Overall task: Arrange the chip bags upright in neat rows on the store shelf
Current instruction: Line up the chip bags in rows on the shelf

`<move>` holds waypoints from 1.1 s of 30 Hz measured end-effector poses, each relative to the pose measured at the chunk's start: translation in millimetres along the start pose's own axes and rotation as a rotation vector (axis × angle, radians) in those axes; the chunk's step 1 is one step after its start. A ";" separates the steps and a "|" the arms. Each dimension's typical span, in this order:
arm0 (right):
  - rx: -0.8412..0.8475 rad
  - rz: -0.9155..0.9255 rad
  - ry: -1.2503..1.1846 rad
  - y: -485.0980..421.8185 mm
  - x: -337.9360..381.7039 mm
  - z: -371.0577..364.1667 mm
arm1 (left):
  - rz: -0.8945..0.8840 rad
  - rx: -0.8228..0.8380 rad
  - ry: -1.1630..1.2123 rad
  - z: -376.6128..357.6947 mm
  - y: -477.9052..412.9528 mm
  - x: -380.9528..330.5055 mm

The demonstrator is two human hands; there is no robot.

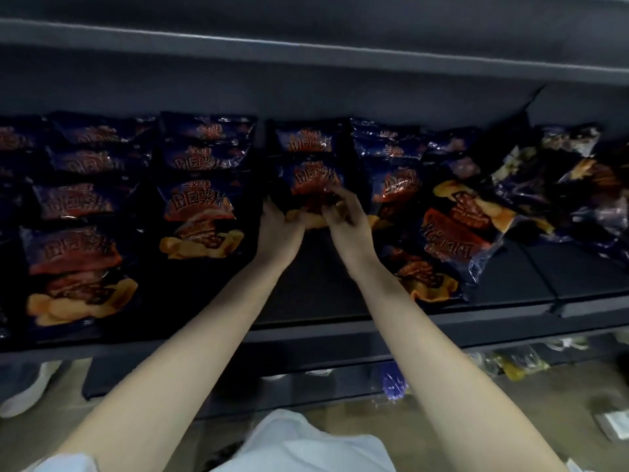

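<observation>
Dark blue chip bags with red and orange print fill a dark shelf (pixel 326 287). Both hands grip one bag (pixel 315 180) at its lower edge in the middle row: my left hand (pixel 279 229) on its left corner, my right hand (pixel 343 219) on its right side. Another bag (pixel 306 139) stands behind it. To the left, bags stand upright in rows, such as one (pixel 200 212) and one (pixel 73 264). On the right, bags lie tumbled, one (pixel 452 233) flat and turned sideways.
A loose heap of bags (pixel 575 178) lies at the far right of the shelf. Bare shelf floor (pixel 561 274) shows in front of it. An upper shelf (pixel 306 49) hangs overhead. Below, a lower shelf holds small packets (pixel 517 364). A white shoe (pixel 27 390) stands on the floor.
</observation>
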State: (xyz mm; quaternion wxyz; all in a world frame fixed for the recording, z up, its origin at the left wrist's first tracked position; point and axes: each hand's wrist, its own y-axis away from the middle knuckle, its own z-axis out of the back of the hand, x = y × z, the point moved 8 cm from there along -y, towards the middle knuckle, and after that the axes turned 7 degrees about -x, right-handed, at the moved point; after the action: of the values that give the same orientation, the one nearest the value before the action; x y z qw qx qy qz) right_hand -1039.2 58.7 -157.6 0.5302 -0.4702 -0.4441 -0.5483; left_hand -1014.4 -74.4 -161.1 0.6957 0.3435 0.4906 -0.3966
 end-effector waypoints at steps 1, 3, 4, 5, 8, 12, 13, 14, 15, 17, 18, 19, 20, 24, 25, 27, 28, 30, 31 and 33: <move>0.039 -0.032 0.016 1.8 -4.7 -0.7 | 0.031 -0.002 0.012 -5.2 -0.3 2.0; 0.108 -0.104 0.039 6.1 -12.1 -0.1 | 0.067 -0.022 0.000 -13.4 -1.8 8.4; 0.135 -0.136 0.039 6.7 -15.0 1.0 | 0.080 -0.037 0.004 -16.2 -0.6 10.9; 0.156 -0.165 0.032 6.0 -16.9 3.2 | 0.092 -0.052 0.023 -19.6 1.1 13.0; 0.212 -0.198 0.003 -1.8 -16.3 11.0 | 0.064 -0.095 0.104 -26.7 11.4 9.8; 0.259 -0.162 -0.043 -3.5 -11.2 15.7 | -0.044 -0.212 0.111 -14.8 20.3 -2.3; 0.246 -0.137 -0.044 -4.5 -10.9 16.4 | -0.065 -0.231 0.113 -9.6 21.2 -4.3; 0.224 -0.101 -0.036 -5.2 -9.5 16.3 | -0.080 -0.244 0.127 -2.6 22.3 -7.0; 0.196 -0.055 -0.028 -6.0 -7.2 15.3 | -0.094 -0.259 0.149 5.7 23.7 -9.4; 0.124 0.051 -0.010 -6.0 3.7 12.9 | -0.105 -0.276 0.191 26.1 29.9 -15.2; 0.099 0.096 -0.014 -6.4 9.9 11.4 | -0.106 -0.281 0.217 37.2 33.3 -17.2; 0.115 0.125 -0.046 -6.3 16.0 7.2 | -0.113 -0.287 0.254 49.1 37.2 -19.9; 0.185 0.127 -0.086 -4.9 21.9 -0.2 | -0.115 -0.293 0.292 61.0 40.4 -20.6; 0.660 0.163 -0.052 20.2 37.5 -51.9 | -0.075 -0.335 0.298 107.0 53.5 -14.3; 0.673 0.201 -0.017 25.2 39.4 -61.8 | -0.060 -0.350 0.276 117.5 55.6 -10.1; 0.650 0.226 -0.022 33.0 41.6 -79.0 | -0.039 -0.375 0.245 136.4 59.8 -2.0; 0.647 0.217 -0.043 36.9 40.6 -87.6 | -0.035 -0.384 0.245 144.3 60.9 2.7; 0.638 0.182 -0.095 44.2 36.2 -101.6 | -0.039 -0.407 0.221 157.0 63.9 10.9; 0.620 0.165 -0.110 46.8 33.0 -105.8 | -0.054 -0.412 0.190 160.5 66.1 12.8; 0.547 0.156 -0.087 51.7 27.4 -108.1 | -0.117 -0.395 0.121 160.1 71.6 14.4</move>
State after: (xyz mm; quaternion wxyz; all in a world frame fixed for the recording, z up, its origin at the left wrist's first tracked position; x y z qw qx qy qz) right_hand -992.2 -54.6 -148.7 0.6582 -0.3658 -0.5603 -0.3449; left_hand -882.1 -184.2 -123.3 0.6946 0.1947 0.6189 -0.3109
